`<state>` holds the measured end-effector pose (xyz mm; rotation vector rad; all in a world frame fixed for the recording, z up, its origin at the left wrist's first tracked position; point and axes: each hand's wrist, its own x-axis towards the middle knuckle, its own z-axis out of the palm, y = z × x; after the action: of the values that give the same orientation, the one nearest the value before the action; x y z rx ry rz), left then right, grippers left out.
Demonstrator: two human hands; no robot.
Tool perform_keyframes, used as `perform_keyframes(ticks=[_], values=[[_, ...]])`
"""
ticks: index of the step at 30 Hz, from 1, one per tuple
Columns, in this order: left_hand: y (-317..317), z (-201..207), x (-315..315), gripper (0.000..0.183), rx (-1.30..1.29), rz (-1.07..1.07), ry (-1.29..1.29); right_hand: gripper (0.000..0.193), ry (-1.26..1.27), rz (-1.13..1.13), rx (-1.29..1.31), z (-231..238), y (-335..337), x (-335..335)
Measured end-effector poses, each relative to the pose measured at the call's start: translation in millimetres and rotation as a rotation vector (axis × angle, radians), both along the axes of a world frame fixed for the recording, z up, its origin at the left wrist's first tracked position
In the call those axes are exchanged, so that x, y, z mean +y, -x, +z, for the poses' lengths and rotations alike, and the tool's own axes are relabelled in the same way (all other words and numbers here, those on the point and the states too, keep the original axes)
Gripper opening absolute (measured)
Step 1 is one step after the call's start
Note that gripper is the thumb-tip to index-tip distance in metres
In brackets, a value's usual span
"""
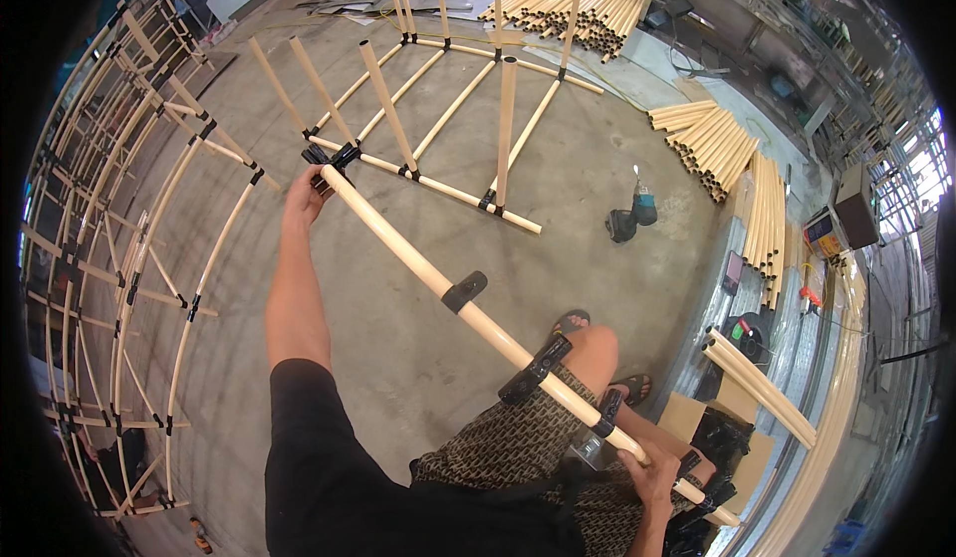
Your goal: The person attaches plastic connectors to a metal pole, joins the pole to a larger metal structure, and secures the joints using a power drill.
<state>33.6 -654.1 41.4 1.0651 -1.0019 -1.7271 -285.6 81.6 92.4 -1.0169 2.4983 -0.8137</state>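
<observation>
A long cream-coloured pipe [398, 245] runs slantwise across my lap, from the frame on the floor to the lower right. Several black pipe joints are fitted along it, one with a flat tab [464, 292] near its middle and a bulkier one [535, 368] over my thigh. At the far end, my left hand [307, 195] is closed around a black pipe joint [344, 156] close to the pipe's tip; part of its fingers is hidden. My right hand [653, 473] grips the pipe near its lower end. Beyond stands a pipe frame [453, 193] with upright posts.
A cordless drill [643, 205] rests on the floor right of the frame. Bundles of cream pipes [712, 144] lie at the right, with a cardboard box [745, 467] of black joints beside my leg. Assembled pipe racks [124, 248] fill the left side.
</observation>
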Motion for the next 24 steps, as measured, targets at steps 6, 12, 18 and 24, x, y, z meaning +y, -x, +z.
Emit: perform_keyframes(ticks=[6,12,18,24], values=[[-6,-8,5,0.020,0.010,0.028,0.049,0.038,-0.039,-0.048,-0.059,-4,0,3],[-18,-7,2,0.020,0.060,0.033,0.021,0.038,-0.065,-0.019,-0.025,-1,0,0],[18,29,17,0.050,-0.602,-0.147,0.383,0.039,-0.086,-0.031,0.029,-10,1,0],[23,21,9,0.054,-0.944,-0.158,0.681,0.039,-0.038,0.024,0.141,-17,4,-7]])
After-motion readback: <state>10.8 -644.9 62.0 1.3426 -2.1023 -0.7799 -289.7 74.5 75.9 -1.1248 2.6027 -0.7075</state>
